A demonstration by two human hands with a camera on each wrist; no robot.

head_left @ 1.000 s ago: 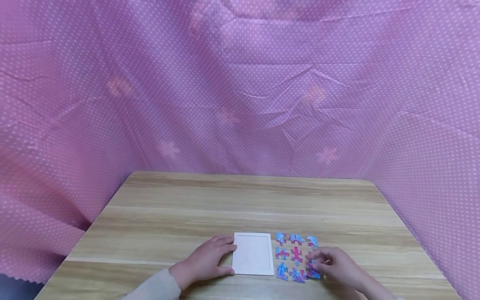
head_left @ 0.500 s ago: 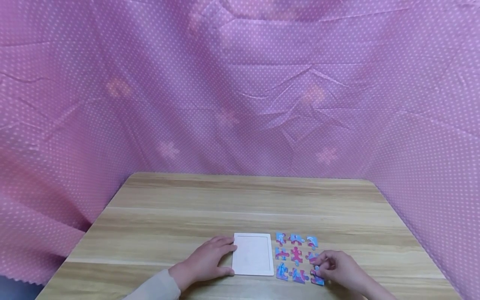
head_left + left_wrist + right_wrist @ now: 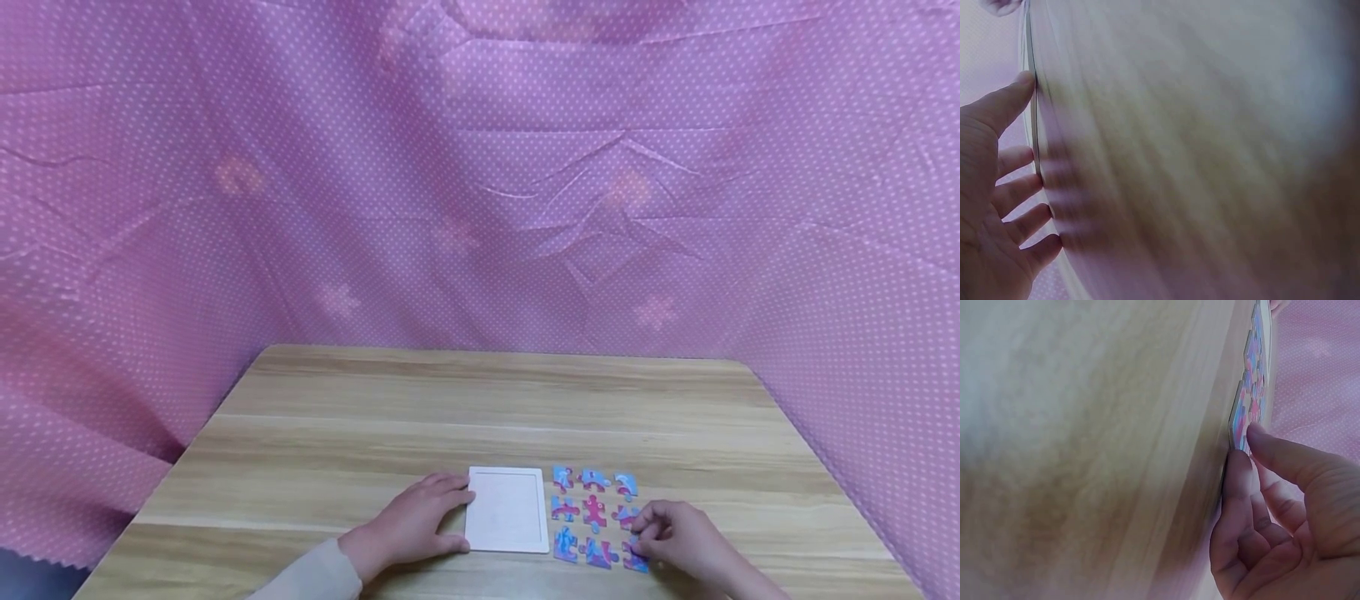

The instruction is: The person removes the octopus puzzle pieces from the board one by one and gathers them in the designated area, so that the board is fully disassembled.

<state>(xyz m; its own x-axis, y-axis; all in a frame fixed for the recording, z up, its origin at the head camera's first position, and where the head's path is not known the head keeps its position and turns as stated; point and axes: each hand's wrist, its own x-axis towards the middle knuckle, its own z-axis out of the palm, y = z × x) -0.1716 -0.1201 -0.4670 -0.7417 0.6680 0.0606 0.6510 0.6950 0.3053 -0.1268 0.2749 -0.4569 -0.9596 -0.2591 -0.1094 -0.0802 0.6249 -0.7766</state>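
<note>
A shallow white square puzzle tray [image 3: 506, 510] lies on the table with nothing in it. My left hand [image 3: 411, 523] rests at its left side, thumb and fingertips touching the edge, fingers fairly straight; the left wrist view shows this hand [image 3: 997, 181] too. To the right of the tray, blue and pink jigsaw pieces [image 3: 594, 510] lie in three rows, slightly apart. My right hand [image 3: 681, 537] pinches the lower-right puzzle piece [image 3: 637, 564], which is partly covered by the fingers. In the right wrist view, thumb and index finger meet at the corner of this piece [image 3: 1239, 422].
The wooden table [image 3: 480, 408] extends beyond the tray and pieces to its back edge. A pink dotted cloth [image 3: 480, 208] hangs behind it and along both sides.
My right hand has shifted a little to the right and drawn the lower-right puzzle piece away from its neighbours; over the last half second it barely moves. The left hand and tray stay put.
</note>
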